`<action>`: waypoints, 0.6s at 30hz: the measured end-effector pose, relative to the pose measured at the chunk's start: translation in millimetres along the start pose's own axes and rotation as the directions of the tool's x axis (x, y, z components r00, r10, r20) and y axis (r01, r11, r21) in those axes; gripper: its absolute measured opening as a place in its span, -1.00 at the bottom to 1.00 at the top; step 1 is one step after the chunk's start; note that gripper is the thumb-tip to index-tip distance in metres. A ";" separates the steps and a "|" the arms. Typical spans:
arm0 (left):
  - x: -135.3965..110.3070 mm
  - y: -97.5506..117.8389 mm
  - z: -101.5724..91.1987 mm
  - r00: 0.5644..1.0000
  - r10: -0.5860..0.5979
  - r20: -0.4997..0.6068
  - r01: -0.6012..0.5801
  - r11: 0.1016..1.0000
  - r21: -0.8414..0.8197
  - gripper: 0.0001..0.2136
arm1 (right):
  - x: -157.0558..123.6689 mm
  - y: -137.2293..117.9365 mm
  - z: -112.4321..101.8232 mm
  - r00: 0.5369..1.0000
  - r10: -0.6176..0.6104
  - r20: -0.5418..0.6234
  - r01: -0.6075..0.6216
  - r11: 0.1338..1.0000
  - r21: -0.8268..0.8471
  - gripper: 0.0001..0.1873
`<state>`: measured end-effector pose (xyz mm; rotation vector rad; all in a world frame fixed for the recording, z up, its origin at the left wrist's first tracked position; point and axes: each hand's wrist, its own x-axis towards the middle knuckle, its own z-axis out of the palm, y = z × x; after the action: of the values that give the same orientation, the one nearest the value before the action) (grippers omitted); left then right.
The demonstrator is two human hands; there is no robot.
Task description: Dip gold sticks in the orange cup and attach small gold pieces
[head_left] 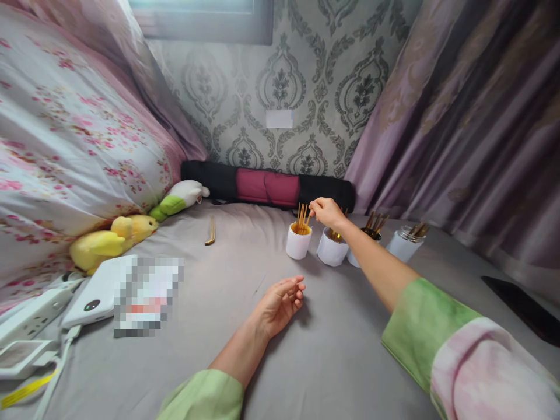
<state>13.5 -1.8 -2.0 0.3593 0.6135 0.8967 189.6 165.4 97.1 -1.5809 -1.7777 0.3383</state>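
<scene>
On grey sheet (238, 265), at left: bent golden piece (212, 235), lying alone. Left hand (280, 303): fingers loosely curled, nothing held. First white cup (299, 245), upright, thin sticks (301, 217) inside. Right hand (324, 211), above that cup's right rim: fingertips pinched, apparently on one stick (308, 220); direction, in or out, not shown. Farther right: three more stick-filled containers (332, 252), in a row. Step in hand, as judged: working one stick at first cup. Next move: calling for firm pinch, clearance from neighbouring sticks.

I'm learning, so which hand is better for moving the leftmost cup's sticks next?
Probably the right hand: it's at the tops of the sticks in that white cup. The left hand is farther from them, closer to the camera.
</scene>
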 end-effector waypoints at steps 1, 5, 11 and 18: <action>-0.1 0.1 0.4 1.000 0.000 -0.002 0.000 1.000 0.000 -0.83 | 0.2 1.0 0.8 1.000 0.007 -0.002 -0.007 1.000 -0.005 -0.76; -0.6 0.1 1.0 1.000 0.001 -0.002 -0.001 1.000 -0.002 -0.83 | 1.7 2.8 3.0 1.000 0.026 -0.007 -0.026 1.000 -0.006 -0.76; -0.2 -0.3 -0.5 1.000 0.003 0.007 -0.003 1.000 -0.003 -0.82 | 2.7 3.9 6.6 0.999 0.038 -0.021 -0.038 0.999 0.005 -0.74; 1.0 -0.2 -1.8 1.000 0.003 0.017 -0.003 1.000 -0.008 -0.82 | 2.1 4.3 7.8 0.999 0.039 -0.025 -0.039 0.999 0.022 -0.74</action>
<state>12.9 -1.1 -3.8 0.3602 0.5933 0.8978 187.7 170.3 89.6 -1.5995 -1.7197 0.3533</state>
